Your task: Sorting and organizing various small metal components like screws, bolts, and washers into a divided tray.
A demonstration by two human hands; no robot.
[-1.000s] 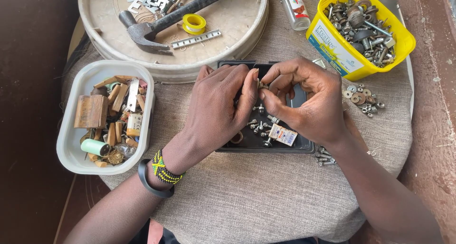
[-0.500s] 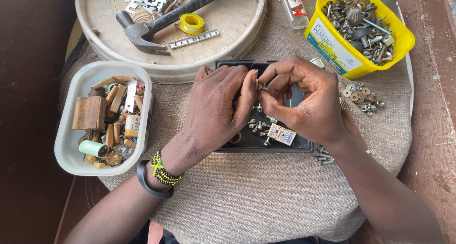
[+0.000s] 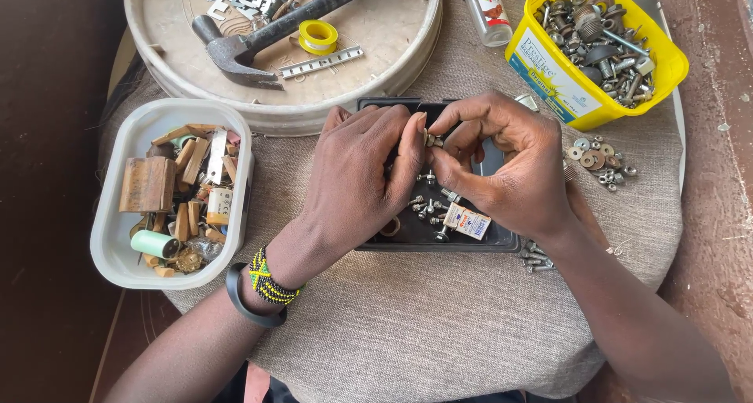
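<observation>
Little has moved since the earlier frame: left hand (image 3: 357,176) and right hand (image 3: 510,164) still pinch a small metal fastener (image 3: 431,140) between fingertips above the black tray (image 3: 471,242), best kept low there so anything dropped lands inside.

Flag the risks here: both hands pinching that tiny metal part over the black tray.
1. The small metal part is pinched only by fingertips of the left hand and right hand; a slip could likely drop it among the loose screws in the black tray.
2. Washers and screws lie loose beside the right wrist; a sweep might scatter them.
</observation>
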